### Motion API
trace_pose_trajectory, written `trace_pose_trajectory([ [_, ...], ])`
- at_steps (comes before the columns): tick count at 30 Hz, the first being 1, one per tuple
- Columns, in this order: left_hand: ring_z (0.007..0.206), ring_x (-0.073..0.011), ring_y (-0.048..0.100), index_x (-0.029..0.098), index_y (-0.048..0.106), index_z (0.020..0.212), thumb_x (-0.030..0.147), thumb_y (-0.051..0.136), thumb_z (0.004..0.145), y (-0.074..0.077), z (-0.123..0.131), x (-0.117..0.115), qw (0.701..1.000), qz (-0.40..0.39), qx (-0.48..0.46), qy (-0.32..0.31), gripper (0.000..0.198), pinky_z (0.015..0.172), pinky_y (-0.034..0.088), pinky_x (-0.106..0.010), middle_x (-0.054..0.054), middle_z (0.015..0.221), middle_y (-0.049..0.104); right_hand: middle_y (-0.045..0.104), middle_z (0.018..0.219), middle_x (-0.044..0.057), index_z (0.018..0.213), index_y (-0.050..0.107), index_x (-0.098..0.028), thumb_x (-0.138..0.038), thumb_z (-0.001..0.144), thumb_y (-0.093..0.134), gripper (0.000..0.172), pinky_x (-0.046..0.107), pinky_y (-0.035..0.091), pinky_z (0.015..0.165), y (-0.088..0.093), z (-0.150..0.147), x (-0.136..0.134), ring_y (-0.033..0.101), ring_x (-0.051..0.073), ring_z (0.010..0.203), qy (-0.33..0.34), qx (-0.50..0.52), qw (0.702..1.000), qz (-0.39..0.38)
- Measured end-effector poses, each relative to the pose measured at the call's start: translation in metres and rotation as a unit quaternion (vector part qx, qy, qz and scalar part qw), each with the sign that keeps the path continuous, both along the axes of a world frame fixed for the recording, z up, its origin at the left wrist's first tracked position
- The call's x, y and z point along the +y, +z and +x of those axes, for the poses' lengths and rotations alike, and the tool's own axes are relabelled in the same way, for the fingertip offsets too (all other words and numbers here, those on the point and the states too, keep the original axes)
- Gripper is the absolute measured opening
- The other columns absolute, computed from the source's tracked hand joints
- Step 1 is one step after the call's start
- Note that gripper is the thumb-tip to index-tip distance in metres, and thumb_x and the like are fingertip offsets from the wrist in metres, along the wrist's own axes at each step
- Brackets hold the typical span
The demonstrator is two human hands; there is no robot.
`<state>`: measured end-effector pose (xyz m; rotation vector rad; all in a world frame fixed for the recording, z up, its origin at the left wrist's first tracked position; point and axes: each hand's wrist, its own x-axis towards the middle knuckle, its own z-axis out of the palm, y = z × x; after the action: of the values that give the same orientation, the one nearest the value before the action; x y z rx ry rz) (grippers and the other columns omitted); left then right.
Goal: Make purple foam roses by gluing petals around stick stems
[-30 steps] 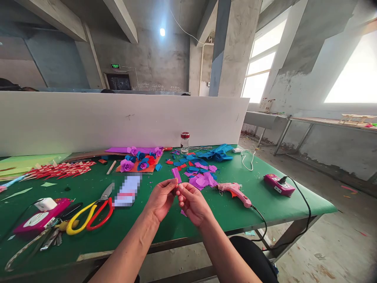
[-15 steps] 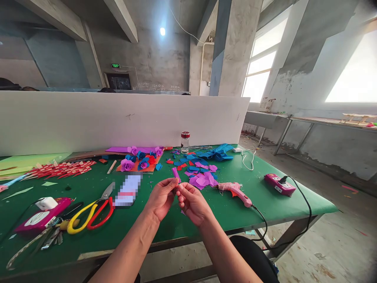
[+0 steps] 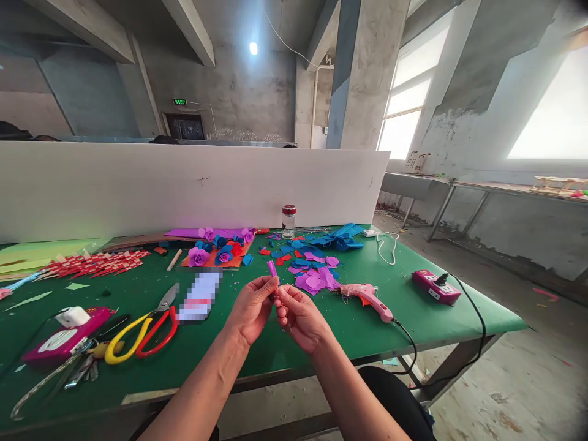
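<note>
At lower center of the head view, hands: left hand (image 3: 252,309) and right hand (image 3: 301,317) meet, fingertips pinching the base of a purple paper roll (image 3: 272,268).
Petals: purple paper pieces (image 3: 316,280) lie just right of the roll.
Glue gun (image 3: 367,296): pink, right of center.
Scissors (image 3: 147,320): lower left.
Paper flowers (image 3: 223,255): left of center.
</note>
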<state>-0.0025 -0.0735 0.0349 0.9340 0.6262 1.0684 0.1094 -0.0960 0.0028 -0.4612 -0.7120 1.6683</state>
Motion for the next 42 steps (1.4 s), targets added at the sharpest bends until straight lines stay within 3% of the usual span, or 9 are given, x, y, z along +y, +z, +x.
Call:
trace_pose_trajectory([
  [13,0.031,-0.0092,0.045,0.016,0.05,0.066,0.037,0.079,0.065,-0.001,0.001,0.001,1.0,0.001,0.013,-0.001,0.036,0.029,0.045,-0.026,0.007,0.047,0.049,0.062,0.057,-0.004,0.071,0.055,-0.015,-0.037,0.063,0.085,0.038,0.012,0.039,0.037,-0.002,-0.002,-0.002,0.05,0.002,0.04,0.003,-0.048,0.999,0.016],
  [19,0.039,-0.0063,0.046,0.015,0.054,0.065,0.035,0.08,0.065,-0.005,0.002,0.002,0.998,0.029,0.017,0.059,0.033,0.038,0.04,-0.02,0.006,0.052,0.05,0.063,0.058,-0.003,0.072,0.059,-0.014,-0.039,0.066,0.082,0.034,0.012,0.039,0.038,-0.004,0.002,0.0,0.05,0.003,0.041,-0.005,-0.064,0.998,0.017],
  [22,0.044,-0.0068,0.046,0.015,0.063,0.074,0.035,0.082,0.062,-0.005,0.0,0.004,0.995,0.054,0.04,0.068,0.031,0.042,0.04,-0.02,0.005,0.055,0.052,0.062,0.056,-0.003,0.072,0.06,-0.014,-0.038,0.064,0.083,0.035,0.011,0.038,0.037,-0.006,0.003,0.002,0.048,0.002,0.04,0.004,-0.032,0.999,-0.001],
  [26,0.056,-0.0085,0.047,0.013,0.072,0.092,0.042,0.081,0.063,-0.002,-0.006,0.007,0.993,0.087,0.059,0.045,0.042,0.051,0.041,-0.021,0.001,0.066,0.055,0.059,0.054,-0.005,0.073,0.061,-0.013,-0.033,0.062,0.086,0.034,0.009,0.034,0.036,-0.008,0.006,0.003,0.045,0.0,0.039,0.011,0.012,1.0,-0.021],
  [30,0.063,-0.0097,0.049,0.012,0.075,0.085,0.047,0.075,0.069,0.0,-0.008,0.007,0.991,0.096,0.075,0.056,0.039,0.057,0.042,-0.022,-0.003,0.071,0.057,0.059,0.055,-0.005,0.073,0.062,-0.013,-0.031,0.062,0.086,0.033,0.009,0.032,0.036,-0.01,0.009,0.004,0.043,0.0,0.04,0.021,0.035,0.999,-0.032],
  [35,0.056,-0.012,0.05,0.013,0.074,0.079,0.042,0.075,0.07,0.001,-0.004,0.0,0.99,0.1,0.094,0.013,0.03,0.055,0.046,-0.027,-0.002,0.061,0.058,0.059,0.056,-0.005,0.074,0.061,-0.013,-0.032,0.064,0.084,0.031,0.01,0.032,0.036,-0.013,0.009,0.004,0.042,0.0,0.039,0.033,0.03,0.999,-0.03],
  [39,0.055,-0.0125,0.051,0.014,0.074,0.073,0.036,0.078,0.067,0.004,-0.002,-0.003,0.99,0.102,0.091,0.034,0.023,0.055,0.046,-0.026,-0.002,0.061,0.06,0.059,0.057,-0.005,0.076,0.062,-0.014,-0.034,0.067,0.082,0.03,0.01,0.033,0.037,-0.015,0.008,0.004,0.043,0.001,0.04,0.04,0.012,0.999,-0.024],
  [42,0.063,-0.0135,0.055,0.015,0.074,0.066,0.033,0.077,0.069,0.006,-0.002,-0.005,0.978,0.158,0.117,0.07,0.018,0.06,0.046,-0.025,-0.005,0.073,0.065,0.059,0.058,-0.004,0.074,0.062,-0.015,-0.037,0.066,0.082,0.031,0.014,0.039,0.043,-0.016,0.009,0.004,0.048,0.003,0.044,0.033,-0.018,0.999,-0.009],
])
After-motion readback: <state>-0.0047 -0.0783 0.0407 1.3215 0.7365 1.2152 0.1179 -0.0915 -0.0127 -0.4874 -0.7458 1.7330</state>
